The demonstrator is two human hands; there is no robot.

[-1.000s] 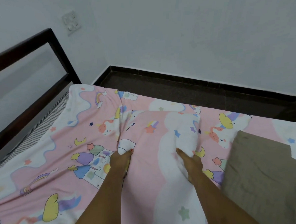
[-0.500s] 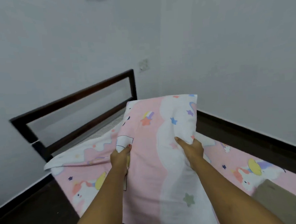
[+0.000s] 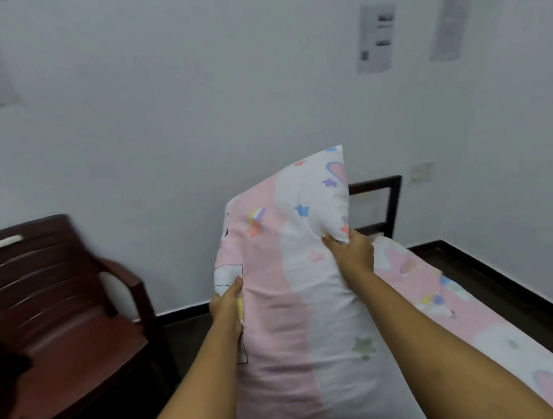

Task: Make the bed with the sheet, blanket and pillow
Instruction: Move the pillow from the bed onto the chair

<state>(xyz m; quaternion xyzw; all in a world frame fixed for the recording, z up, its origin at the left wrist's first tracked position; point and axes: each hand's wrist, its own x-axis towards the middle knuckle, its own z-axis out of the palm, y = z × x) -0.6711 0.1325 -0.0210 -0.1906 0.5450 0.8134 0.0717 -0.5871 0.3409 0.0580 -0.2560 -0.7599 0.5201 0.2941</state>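
A long pillow [image 3: 288,273] in a pink and white case with stars is lifted upright in front of me, off the bed. My left hand [image 3: 227,304] grips its left edge, thumb on the front. My right hand [image 3: 350,248] grips its right side higher up, bunching the fabric. The bed with the matching pink patterned sheet [image 3: 463,314] runs along the right, partly hidden behind the pillow and my right arm. The blanket is out of view.
A dark red plastic armchair [image 3: 58,319] stands at the left on the dark floor. The dark bed frame [image 3: 388,202] shows behind the pillow, against the white wall, with a wall switch [image 3: 423,171] above it.
Both hands lifted the pillow off the bed and swung it up and to the left. The view turned left, bringing the chair into sight and the blanket out of it.
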